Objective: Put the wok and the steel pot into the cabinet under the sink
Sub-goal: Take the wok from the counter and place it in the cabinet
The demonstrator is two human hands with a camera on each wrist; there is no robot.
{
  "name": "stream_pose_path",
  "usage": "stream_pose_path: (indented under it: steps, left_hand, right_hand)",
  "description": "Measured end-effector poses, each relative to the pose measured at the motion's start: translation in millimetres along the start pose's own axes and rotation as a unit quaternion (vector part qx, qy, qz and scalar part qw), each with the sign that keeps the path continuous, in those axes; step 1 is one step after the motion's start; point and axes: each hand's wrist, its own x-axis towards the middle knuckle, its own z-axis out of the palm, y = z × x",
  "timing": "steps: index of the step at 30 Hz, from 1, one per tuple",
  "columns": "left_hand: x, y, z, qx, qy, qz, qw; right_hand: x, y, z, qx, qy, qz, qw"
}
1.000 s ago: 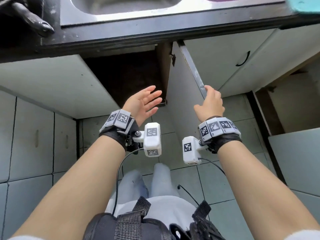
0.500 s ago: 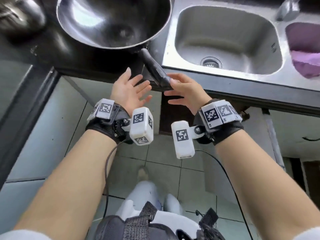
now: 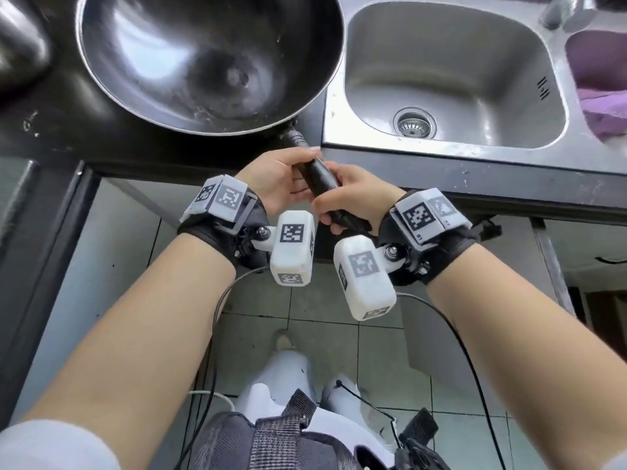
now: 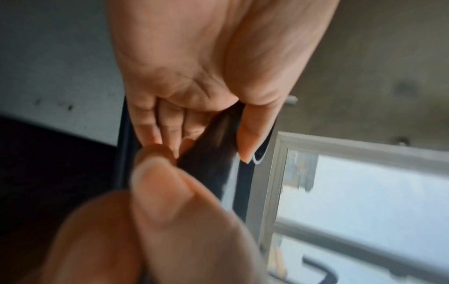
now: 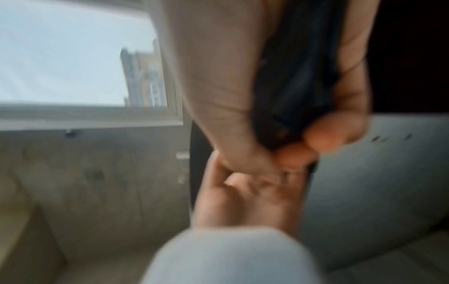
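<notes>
Both my hands are wrapped round the wok handle (image 3: 319, 179), which juts off the front edge of the dark counter (image 3: 101, 144) toward six o'clock: my left hand (image 3: 274, 179) grips the upper stretch nearest the bowl, my right hand (image 3: 353, 201) curls round the lower end, the two touching along the shaft. The left wrist view confirms it, with fingers (image 4: 170, 126) folded under the black shaft and the thumb pressed on the far side; the right wrist view is blurred but shows the same dark bar running through the closed palm. The wok (image 3: 207, 59) sits on the counter at eleven o'clock from my hands, its rim just beside the steel sink (image 3: 451, 79) at one o'clock. I judge the doubled grip is there because a wide, deep pan on a single long handle will want to tip forward once it leaves the counter. A rounded steel shape at the far ten o'clock corner (image 3: 20, 45) may be the steel pot, though I cannot tell. Neither vessel is in the cabinet yet; its opening lies below the counter, mostly hidden by my arms.
</notes>
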Motion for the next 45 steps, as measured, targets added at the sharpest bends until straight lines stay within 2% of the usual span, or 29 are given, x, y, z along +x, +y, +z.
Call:
stream_pose_path:
  steps: [2,4,13,16,24,29,35,40,42,45]
  left_hand:
    - [-4,-10,4,0.058,0.005,-0.015,0.998]
    - [-14,-28,11,0.082,-0.016,-0.031,0.996]
    - [-88,-157,86,0.035,-0.032,-0.006,0.999]
    - [-111,-205,107,0.028,-0.045,-0.026,0.998]
    - [-145,-301,128,-0.067,0.01,-0.11,0.992]
    - [-134,-339,125,-0.093,0.016,-0.178,0.979]
    - [-87,-359,129,-0.088,-0.06,-0.286,0.952]
    - [-26,-333,134,-0.095,-0.083,-0.353,0.927]
    - [3,-317,127,-0.061,-0.095,-0.377,0.919]
    - [58,-299,108,0.004,-0.117,-0.374,0.92]
  right_hand:
    - [-12,18,1,-0.01,-0.009,-0.016,1.0]
    - [-29,40,-1,0.014,-0.014,-0.024,1.0]
    - [-151,136,-18,-0.003,-0.069,-0.05,0.996]
    - [-192,171,-23,-0.028,-0.088,-0.031,0.995]
    - [-248,236,-18,-0.095,-0.125,0.067,0.985]
    - [-250,264,-12,-0.022,-0.094,0.146,0.985]
    - [-224,281,-22,0.1,-0.018,0.28,0.954]
    - [-172,271,-54,0.227,0.031,0.349,0.909]
    - [-144,267,-67,0.277,0.043,0.367,0.887]
    - [-98,275,-81,0.331,0.06,0.356,0.872]
